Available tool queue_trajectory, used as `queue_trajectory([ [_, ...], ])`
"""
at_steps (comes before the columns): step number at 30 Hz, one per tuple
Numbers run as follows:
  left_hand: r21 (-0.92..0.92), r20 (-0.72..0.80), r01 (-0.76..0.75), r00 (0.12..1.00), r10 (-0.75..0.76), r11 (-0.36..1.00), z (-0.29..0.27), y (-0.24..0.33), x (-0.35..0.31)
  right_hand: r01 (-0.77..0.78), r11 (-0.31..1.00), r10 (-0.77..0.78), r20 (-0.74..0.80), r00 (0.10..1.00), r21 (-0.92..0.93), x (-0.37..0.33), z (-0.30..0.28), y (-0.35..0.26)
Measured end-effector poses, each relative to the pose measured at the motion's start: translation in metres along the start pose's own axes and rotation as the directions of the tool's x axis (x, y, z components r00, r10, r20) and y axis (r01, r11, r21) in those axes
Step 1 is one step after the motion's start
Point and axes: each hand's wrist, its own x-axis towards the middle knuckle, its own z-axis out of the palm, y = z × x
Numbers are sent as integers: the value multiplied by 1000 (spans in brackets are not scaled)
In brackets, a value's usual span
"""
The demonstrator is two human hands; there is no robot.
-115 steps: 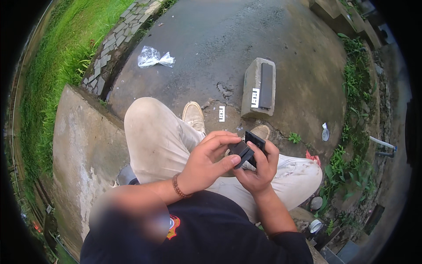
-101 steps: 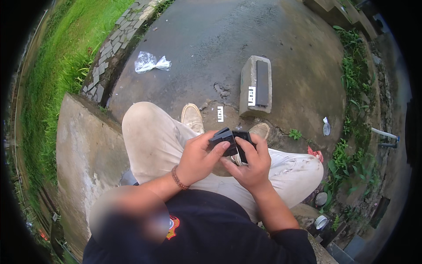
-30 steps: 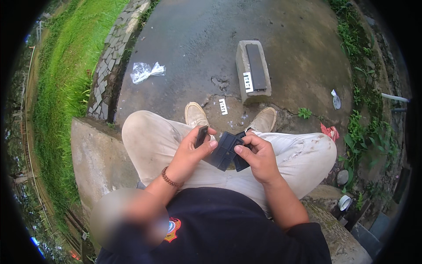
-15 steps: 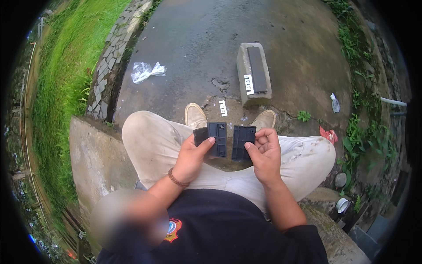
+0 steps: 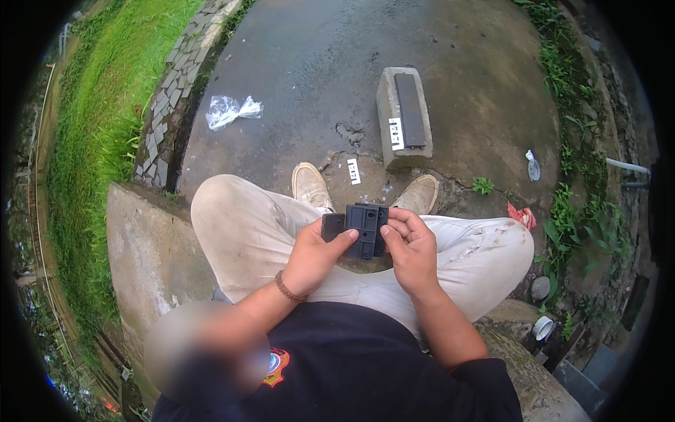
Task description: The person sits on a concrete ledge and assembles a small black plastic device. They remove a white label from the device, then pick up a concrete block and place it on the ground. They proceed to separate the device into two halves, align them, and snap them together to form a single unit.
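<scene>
In front of my lap, my left hand (image 5: 313,257) grips a black ribbed plastic panel (image 5: 363,224) with round holes, its thumb lying across the near face. A flat, smooth dark part (image 5: 332,226) sits at the panel's left, in the same grip. My right hand (image 5: 411,254) is closed around the edge of a second black plastic panel (image 5: 382,243), thumb on top and fingers curled behind. Most of this second panel is hidden behind the first; the two overlap, and whether they are joined I cannot tell.
Beyond my shoes stands a concrete block (image 5: 386,144) bearing a long dark bar (image 5: 413,112) and a white marked strip (image 5: 396,133). Another white strip (image 5: 354,171) lies on the ground. Clear plastic bags (image 5: 223,114) lie around, and a white cup (image 5: 543,328) is at right.
The two black panels, held apart before, have come together and now overlap. My right hand has moved left, and my left hand slightly right.
</scene>
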Motion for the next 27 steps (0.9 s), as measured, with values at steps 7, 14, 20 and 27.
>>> queue_trajectory([
  [7, 91, -8, -9, 1000, 10, 996, 2, 8, -3, -38, 998, 37, 4, 999, 54, 2, 0, 1],
  [14, 190, -3, -32, 999, 33, 981, 0, 13, -1, -59, 994, 55, 44, 998, 95, 1, -1, 0],
  [20, 193, 38, -19, 999, 12, 981, -3, 16, -2, -38, 999, 36, 69, 997, 21, 2, -4, 2],
  [27, 218, 64, 9, 998, -24, 976, -7, 20, -2, -65, 997, 63, 64, 996, 37, 2, -3, 0],
])
